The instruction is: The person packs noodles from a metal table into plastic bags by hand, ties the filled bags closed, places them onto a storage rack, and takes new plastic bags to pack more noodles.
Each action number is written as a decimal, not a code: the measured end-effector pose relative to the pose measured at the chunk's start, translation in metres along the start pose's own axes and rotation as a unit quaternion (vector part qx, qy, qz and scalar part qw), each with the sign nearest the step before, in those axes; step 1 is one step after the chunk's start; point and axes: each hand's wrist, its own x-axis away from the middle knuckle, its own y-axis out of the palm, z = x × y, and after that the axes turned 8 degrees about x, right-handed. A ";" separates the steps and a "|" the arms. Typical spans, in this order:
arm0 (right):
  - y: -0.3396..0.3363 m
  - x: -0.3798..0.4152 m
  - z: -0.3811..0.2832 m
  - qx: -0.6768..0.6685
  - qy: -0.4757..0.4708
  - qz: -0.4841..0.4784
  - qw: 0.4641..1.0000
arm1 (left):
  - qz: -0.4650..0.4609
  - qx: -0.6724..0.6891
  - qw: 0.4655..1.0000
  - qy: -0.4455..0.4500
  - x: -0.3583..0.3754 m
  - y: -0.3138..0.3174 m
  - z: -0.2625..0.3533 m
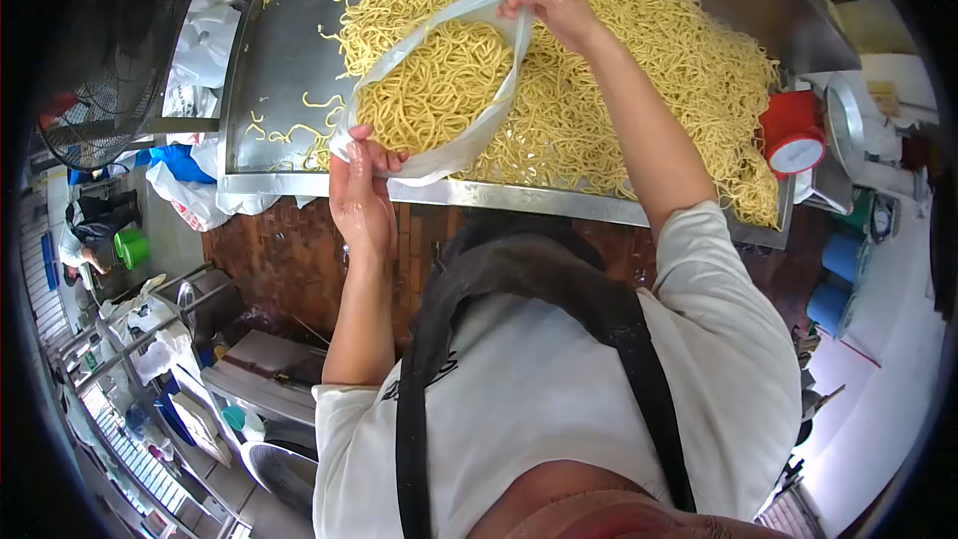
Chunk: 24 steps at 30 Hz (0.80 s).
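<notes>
While left grip [361,195] and right grip [559,15] clutch gaping bag [464,155], red scale [793,120] crowds noodles [699,60], fan [105,100] flanks tray [279,70].

A stainless-steel worktable [284,50], edged by a pale metal rim [559,202] along the person's side, carries a broad, tangled spread of thick yellow noodles [639,110]. They cover its middle and right, reaching close to the rim. On the left the grey metal lies mostly bare, with a few stray strands [321,100] scattered on it. A white plastic bag [439,162] filled with noodles sits over the spread; whether it rests there is unclear.
</notes>
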 end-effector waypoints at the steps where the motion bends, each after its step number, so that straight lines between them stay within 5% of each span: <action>1: 0.004 0.006 0.000 -0.073 0.007 -0.019 0.997 | 0.001 -0.001 1.000 0.007 -0.004 0.000 0.000; 3: 0.016 0.026 -0.004 -0.221 0.023 -0.055 0.973 | -0.037 -0.033 0.999 -0.005 -0.014 0.018 0.016; 7: 0.032 0.092 -0.080 -0.140 -0.015 0.050 0.989 | -0.127 -0.024 0.991 -0.016 -0.009 0.041 0.041; 9: 0.010 0.111 -0.087 -0.168 -0.019 0.075 0.983 | -0.148 -0.008 0.989 0.012 -0.013 0.042 0.045; 14: -0.036 0.156 -0.084 -0.154 -0.014 0.143 0.978 | -0.145 -0.080 0.983 -0.079 -0.036 0.087 0.012; 15: -0.041 0.170 -0.093 -0.144 -0.024 0.150 0.978 | -0.134 -0.086 0.981 -0.114 -0.027 0.110 0.004; 19: -0.118 0.222 -0.154 -0.119 -0.146 0.191 0.963 | -0.242 -0.021 0.970 -0.027 -0.012 0.199 0.010; 20: -0.161 0.234 -0.167 -0.133 -0.198 0.116 0.964 | -0.271 0.013 0.962 -0.026 -0.011 0.230 0.013; 24: -0.264 0.276 -0.268 -0.006 -0.319 0.220 0.922 | -0.399 0.066 0.915 0.017 -0.014 0.379 0.008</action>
